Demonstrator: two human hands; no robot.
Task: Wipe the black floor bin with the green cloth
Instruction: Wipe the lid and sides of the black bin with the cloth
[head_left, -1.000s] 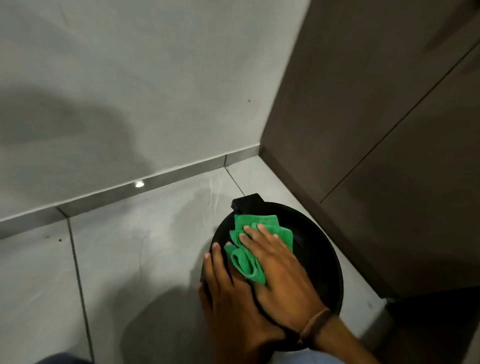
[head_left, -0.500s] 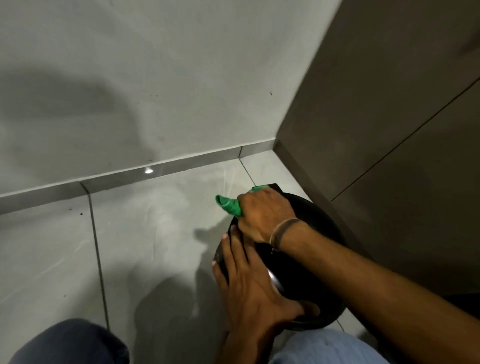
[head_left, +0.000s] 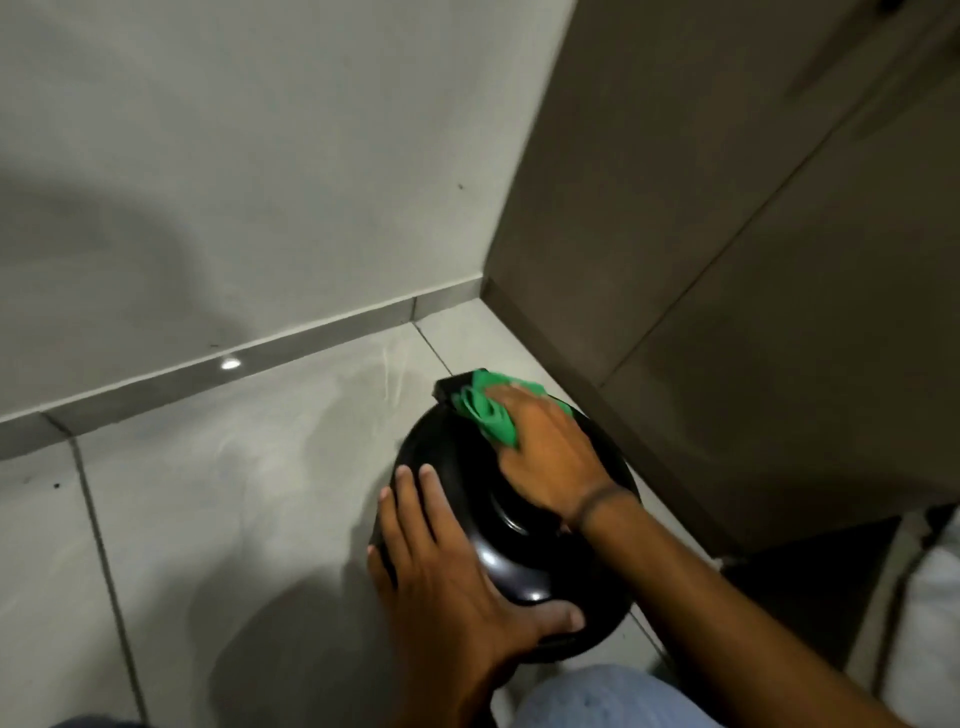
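A round black floor bin (head_left: 457, 462) with a glossy domed lid stands on the grey tiles in a corner. My right hand (head_left: 550, 452) lies flat on the far part of the lid, pressing a crumpled green cloth (head_left: 488, 410) against it near the black hinge block (head_left: 452, 387). The cloth sticks out past my fingers on the left and far side. My left hand (head_left: 441, 566) grips the bin's near left edge, fingers spread over the lid and thumb hooked along the front rim.
A pale grey wall (head_left: 234, 182) with a skirting strip (head_left: 208, 369) runs behind the bin. A dark brown cabinet (head_left: 727, 234) closes the right side, close to the bin. My knee in blue jeans (head_left: 597, 696) is just below the bin.
My right hand has slid the cloth from the lid's far left edge back onto the top near the hinge. The left hand kept its hold on the bin's near edge.
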